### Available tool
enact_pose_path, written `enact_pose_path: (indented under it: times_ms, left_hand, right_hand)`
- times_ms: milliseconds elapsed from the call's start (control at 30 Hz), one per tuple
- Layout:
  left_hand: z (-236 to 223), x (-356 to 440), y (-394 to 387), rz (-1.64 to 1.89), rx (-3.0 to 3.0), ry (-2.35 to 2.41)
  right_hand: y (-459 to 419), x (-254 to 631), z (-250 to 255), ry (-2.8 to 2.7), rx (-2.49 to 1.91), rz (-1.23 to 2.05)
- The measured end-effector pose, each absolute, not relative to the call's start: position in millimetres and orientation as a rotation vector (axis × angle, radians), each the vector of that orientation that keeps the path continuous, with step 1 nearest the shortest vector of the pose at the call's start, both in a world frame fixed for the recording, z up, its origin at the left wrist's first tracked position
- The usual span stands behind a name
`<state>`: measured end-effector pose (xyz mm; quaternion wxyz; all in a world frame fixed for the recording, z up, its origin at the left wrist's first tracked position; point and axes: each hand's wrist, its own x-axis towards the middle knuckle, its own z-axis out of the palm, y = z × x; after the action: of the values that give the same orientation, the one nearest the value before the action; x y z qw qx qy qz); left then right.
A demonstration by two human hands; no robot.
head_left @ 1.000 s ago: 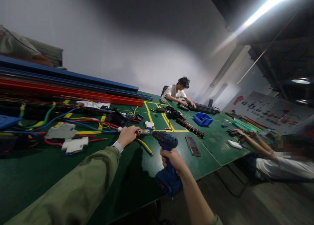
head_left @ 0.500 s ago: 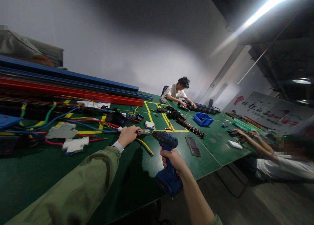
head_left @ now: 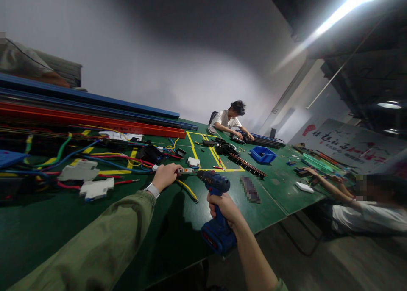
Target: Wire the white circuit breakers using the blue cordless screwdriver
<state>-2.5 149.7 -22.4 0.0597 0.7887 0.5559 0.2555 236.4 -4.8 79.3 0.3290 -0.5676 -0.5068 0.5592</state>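
Observation:
My left hand (head_left: 165, 175), with a pale band at the wrist, is closed on a slim white circuit breaker (head_left: 187, 170) with orange and red spots; the fingers cover part of it. Wrapped around the grip of a blue cordless drill (head_left: 216, 181), my right hand (head_left: 225, 207) points its chuck left. The drill's tip meets the breaker's right end, though I cannot make out the exact contact. Below the left hand, a yellow cable (head_left: 188, 190) with a metal end lies on the green table (head_left: 178, 244). A white block (head_left: 193, 162) sits just beyond the breaker.
More white breakers (head_left: 97, 188) with red leads lie at left among coloured wires. Long orange rails (head_left: 127, 125) and blue rails (head_left: 95, 100) run along the back. A blue bin (head_left: 263, 154) and a pixelated slab (head_left: 250, 189) are at right. Two people (head_left: 230, 119) (head_left: 365, 214) work there.
Both hands, the breaker and the drill hold almost the same position. At the right, the seated person's hands have shifted slightly.

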Motion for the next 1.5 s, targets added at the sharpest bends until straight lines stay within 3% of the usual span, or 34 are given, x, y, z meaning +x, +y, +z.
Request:
enact_pose_path:
  times_ms: [1500]
  left_hand:
    - [-19.4, -1.7, 148.3, 0.757, 2.363, 1.669]
  right_hand:
    - [-4.5, 238.3, 79.0, -1.364, -1.476, 1.443]
